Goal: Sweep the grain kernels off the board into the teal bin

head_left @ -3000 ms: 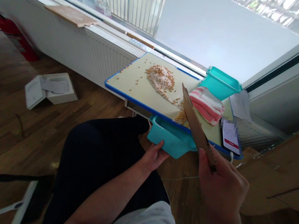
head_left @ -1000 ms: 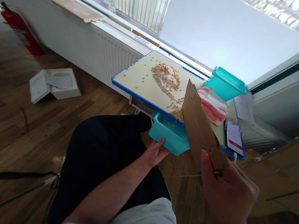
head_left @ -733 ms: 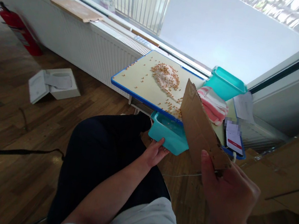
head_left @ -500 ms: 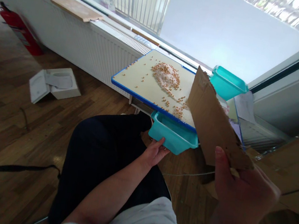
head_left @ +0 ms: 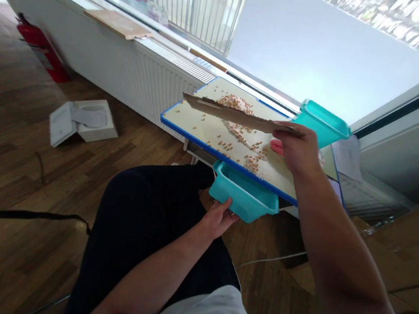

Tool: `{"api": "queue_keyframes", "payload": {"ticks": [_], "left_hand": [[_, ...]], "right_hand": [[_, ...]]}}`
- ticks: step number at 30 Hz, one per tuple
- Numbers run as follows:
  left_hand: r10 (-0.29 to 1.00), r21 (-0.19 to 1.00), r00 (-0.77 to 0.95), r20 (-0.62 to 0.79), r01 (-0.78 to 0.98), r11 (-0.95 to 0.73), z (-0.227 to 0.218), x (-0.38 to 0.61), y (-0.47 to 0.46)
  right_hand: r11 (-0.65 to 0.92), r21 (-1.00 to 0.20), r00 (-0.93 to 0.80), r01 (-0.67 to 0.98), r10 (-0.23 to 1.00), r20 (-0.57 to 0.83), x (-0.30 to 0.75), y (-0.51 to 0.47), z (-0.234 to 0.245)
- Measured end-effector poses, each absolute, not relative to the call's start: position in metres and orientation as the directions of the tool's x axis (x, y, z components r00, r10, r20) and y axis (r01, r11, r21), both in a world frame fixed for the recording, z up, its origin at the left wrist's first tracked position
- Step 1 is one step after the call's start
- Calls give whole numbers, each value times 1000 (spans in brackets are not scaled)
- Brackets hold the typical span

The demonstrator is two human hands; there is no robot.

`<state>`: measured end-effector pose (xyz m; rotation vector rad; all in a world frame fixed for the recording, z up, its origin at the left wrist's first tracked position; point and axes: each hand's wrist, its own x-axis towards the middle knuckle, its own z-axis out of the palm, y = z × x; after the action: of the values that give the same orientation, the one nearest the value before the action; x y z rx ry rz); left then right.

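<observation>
My left hand (head_left: 220, 218) grips the near side of a turquoise plastic bin (head_left: 241, 195), holding it just under the front edge of a small blue-rimmed table (head_left: 206, 125). Scattered over the tabletop are small tan chickpea-like pieces (head_left: 225, 144), with a heap of them mixed with white powder (head_left: 236, 102) toward the back. Above that heap, my right hand (head_left: 297, 144) is closed on one end of a piece of cardboard (head_left: 231, 114), which extends leftward with its edge toward me and hides part of the heap. A pink item (head_left: 276, 146) lies beneath my right hand, mostly covered.
A second turquoise bin (head_left: 323, 122) stands at the table's back right by the window. A radiator (head_left: 160, 67) runs behind the table. On the floor to the left are an open white box (head_left: 95, 125) and a fire extinguisher (head_left: 45, 51). Large cardboard boxes (head_left: 408, 242) stand at right.
My right hand has moved forward and left with the cardboard, from near the table's right side to over the heap, turning it nearly edge-on. The left hand keeps the bin in place.
</observation>
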<state>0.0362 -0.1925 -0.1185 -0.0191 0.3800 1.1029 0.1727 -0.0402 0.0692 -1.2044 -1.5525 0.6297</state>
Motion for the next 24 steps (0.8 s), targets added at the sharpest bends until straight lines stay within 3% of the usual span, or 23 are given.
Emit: {"api": "queue_keyframes", "payload": {"ticks": [10,17,24], "left_hand": [[919,234,265,-292,-912,337,-124,5,-176],[944,254,129,-305,-944,211,-133,-30,-157],[964,264,71,-255,-954,140,-142,-51,-150]], "right_hand": [[290,-957,-155,-3,945,287,90,22,58],[237,-970,-226,-49,944,242,23,77,60],[226,-973,-137,-55,963,231,-14,139,67]]}}
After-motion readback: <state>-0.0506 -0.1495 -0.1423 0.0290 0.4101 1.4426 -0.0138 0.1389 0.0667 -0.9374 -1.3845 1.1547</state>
